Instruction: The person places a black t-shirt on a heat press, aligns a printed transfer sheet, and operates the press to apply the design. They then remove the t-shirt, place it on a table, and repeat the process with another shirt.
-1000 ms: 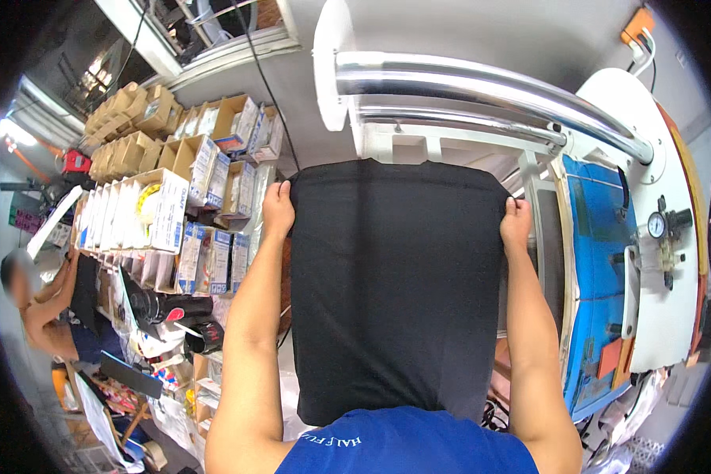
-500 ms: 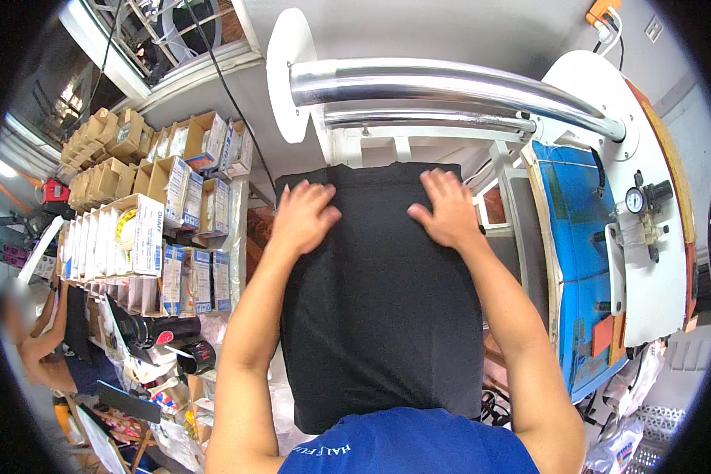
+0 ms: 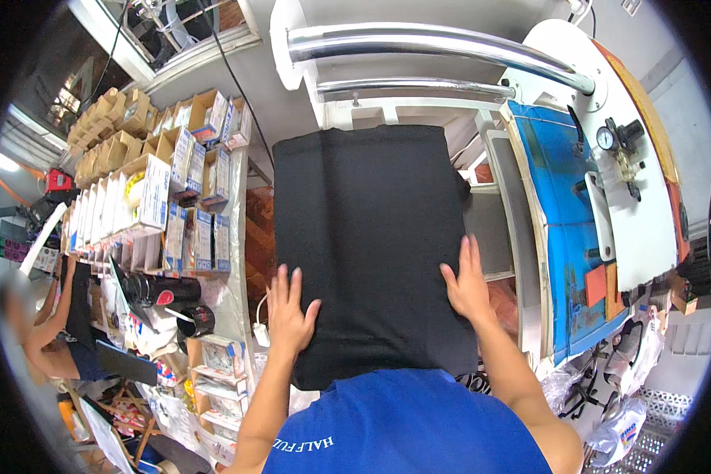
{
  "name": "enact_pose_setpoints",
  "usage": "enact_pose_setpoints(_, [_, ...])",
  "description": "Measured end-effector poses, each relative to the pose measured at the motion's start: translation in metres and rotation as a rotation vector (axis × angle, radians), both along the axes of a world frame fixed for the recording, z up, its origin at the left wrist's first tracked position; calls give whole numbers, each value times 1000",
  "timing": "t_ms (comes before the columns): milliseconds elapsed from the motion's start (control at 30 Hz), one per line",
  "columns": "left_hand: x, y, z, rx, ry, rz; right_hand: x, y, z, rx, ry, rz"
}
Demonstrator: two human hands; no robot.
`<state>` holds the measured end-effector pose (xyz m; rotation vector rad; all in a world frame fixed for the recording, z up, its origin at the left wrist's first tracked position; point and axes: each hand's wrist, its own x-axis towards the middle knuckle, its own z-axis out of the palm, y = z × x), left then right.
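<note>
Black fabric, which looks like a garment (image 3: 371, 237), lies stretched over a flat, roughly rectangular board in front of me. My left hand (image 3: 290, 316) rests along its left edge, fingers spread and pointing away from me. On the opposite edge, my right hand (image 3: 467, 284) lies with its thumb apart and its fingers extended over the side. Neither hand grips anything. The board beneath is hidden by the cloth, and the fabric's near end meets my blue shirt (image 3: 418, 419).
Behind the board runs a thick chrome roller (image 3: 442, 46) on a white frame. To the right stands a blue panel (image 3: 565, 237) with a pressure gauge (image 3: 607, 139). Cardboard boxes (image 3: 146, 197) fill a shelf at left, where another person's arm (image 3: 55, 316) shows.
Both my hands have slid from the far end of the black fabric back toward me, down to its left and right edges. The view has shifted slightly.
</note>
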<state>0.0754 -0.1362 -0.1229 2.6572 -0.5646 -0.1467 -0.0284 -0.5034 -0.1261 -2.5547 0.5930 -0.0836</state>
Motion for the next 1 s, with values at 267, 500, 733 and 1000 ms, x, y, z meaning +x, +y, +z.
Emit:
enact_pose_setpoints(267, [-123,114,-86,-928,746,623,-174,6,-45,417,85,-513])
enact_pose_setpoints(500, [-125,142,-81,-1246,1058,681,-202,-7,-55,1320,-286,-621])
enact_pose_setpoints(733, [-128,174,-116,-1339,972,495,-200,0,-67,1277,-326,-656])
enact_pose_setpoints(1000, [-136,167,-116,-1428,1014,472,-194,-2,-71,1297,-371,-605])
